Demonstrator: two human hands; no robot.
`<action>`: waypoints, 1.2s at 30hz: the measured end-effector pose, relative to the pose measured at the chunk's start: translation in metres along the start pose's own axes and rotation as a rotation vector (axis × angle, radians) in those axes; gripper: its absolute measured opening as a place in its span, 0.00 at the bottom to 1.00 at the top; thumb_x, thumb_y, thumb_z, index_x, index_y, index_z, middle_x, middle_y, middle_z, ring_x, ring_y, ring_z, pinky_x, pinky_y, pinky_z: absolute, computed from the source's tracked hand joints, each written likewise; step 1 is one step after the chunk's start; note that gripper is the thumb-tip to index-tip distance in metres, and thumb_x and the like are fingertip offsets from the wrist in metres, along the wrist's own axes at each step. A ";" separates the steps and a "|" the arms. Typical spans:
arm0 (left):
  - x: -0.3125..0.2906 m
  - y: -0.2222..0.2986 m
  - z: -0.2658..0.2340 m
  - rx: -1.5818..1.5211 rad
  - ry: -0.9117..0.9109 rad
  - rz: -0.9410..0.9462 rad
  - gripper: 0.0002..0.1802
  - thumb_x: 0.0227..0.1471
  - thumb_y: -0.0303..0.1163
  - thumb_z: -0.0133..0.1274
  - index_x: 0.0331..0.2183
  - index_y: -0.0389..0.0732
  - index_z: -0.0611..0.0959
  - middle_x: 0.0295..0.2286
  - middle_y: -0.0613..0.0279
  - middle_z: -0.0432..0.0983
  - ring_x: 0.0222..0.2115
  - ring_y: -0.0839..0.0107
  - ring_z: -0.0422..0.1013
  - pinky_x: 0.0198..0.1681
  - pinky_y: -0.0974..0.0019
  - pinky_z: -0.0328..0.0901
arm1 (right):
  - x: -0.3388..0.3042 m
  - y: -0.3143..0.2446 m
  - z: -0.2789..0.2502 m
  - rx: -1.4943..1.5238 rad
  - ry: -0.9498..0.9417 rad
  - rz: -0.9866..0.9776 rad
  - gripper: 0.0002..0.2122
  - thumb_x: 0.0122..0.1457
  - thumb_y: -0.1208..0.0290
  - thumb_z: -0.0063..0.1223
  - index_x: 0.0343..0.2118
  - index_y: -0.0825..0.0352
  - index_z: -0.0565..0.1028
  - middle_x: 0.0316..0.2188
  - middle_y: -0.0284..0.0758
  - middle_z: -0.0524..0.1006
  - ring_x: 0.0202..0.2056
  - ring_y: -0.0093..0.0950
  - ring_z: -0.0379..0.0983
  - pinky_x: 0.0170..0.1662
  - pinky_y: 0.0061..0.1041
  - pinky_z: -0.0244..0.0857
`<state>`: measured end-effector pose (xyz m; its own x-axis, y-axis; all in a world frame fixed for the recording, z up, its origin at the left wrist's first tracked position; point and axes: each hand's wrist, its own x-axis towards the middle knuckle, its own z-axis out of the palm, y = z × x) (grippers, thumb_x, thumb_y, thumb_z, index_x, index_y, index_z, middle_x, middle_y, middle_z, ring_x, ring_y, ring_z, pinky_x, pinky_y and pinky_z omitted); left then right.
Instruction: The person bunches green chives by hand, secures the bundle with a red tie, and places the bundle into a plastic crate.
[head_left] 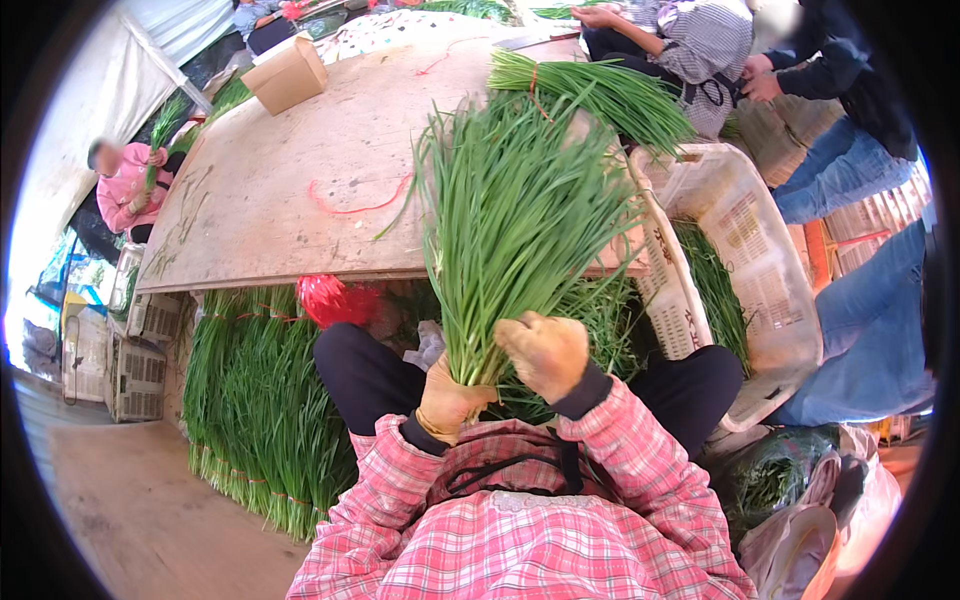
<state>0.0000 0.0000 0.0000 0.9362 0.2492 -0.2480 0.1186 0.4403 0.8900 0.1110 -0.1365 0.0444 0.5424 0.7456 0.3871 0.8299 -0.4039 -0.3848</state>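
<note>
A big loose bunch of garlic chives fans out in front of me, its leaves reaching over the wooden board. My left hand, in a tan glove, is wrapped round the pale stem ends at the bottom of the bunch. Against the right side of the stems, my right hand, gloved too, is closed with curled fingers; whatever it pinches is hidden. More loose chives lie below the board's edge, behind my right hand.
On the wooden board lie a red string, a cardboard box and a tied chive bundle. Red twine hangs by its edge. Tied bundles stand left; a white crate stands right. Other people sit and stand around.
</note>
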 end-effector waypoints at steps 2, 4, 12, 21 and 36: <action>-0.006 0.020 -0.005 0.123 -0.007 0.008 0.27 0.32 0.16 0.57 0.42 0.35 0.77 0.33 0.58 0.77 0.25 0.72 0.72 0.24 0.73 0.66 | -0.013 0.020 0.022 0.147 0.386 -0.102 0.02 0.50 0.77 0.53 0.25 0.63 0.74 0.21 0.37 0.76 0.20 0.33 0.73 0.21 0.27 0.67; 0.006 0.015 0.006 -0.016 -0.029 -0.007 0.26 0.32 0.17 0.57 0.40 0.35 0.77 0.30 0.60 0.77 0.22 0.74 0.71 0.22 0.75 0.65 | -0.021 0.050 0.004 0.200 0.483 0.183 0.02 0.49 0.77 0.55 0.24 0.63 0.73 0.22 0.36 0.76 0.21 0.31 0.74 0.23 0.26 0.67; 0.013 0.001 -0.001 -0.025 -0.052 -0.119 0.26 0.32 0.16 0.57 0.40 0.37 0.77 0.26 0.63 0.75 0.20 0.75 0.70 0.19 0.75 0.64 | -0.017 -0.004 0.008 0.407 0.036 0.322 0.12 0.51 0.64 0.59 0.35 0.66 0.75 0.21 0.37 0.76 0.21 0.31 0.74 0.25 0.25 0.67; 0.006 0.003 -0.012 -0.082 -0.042 -0.175 0.26 0.33 0.19 0.59 0.41 0.35 0.77 0.30 0.56 0.78 0.20 0.72 0.72 0.20 0.73 0.66 | -0.041 0.049 -0.029 1.255 0.331 0.671 0.04 0.58 0.74 0.49 0.29 0.68 0.74 0.18 0.23 0.67 0.18 0.11 0.57 0.19 0.12 0.48; 0.008 -0.007 0.002 -0.069 -0.060 -0.057 0.29 0.30 0.11 0.55 0.41 0.37 0.76 0.31 0.66 0.74 0.28 0.75 0.71 0.27 0.73 0.67 | -0.016 -0.016 0.047 0.583 -0.008 0.322 0.09 0.53 0.69 0.57 0.32 0.69 0.75 0.19 0.36 0.75 0.18 0.27 0.71 0.23 0.25 0.65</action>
<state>0.0073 -0.0024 -0.0074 0.9468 0.1713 -0.2723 0.1508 0.5113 0.8461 0.0826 -0.1170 0.0050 0.7489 0.6400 0.1718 0.4188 -0.2562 -0.8712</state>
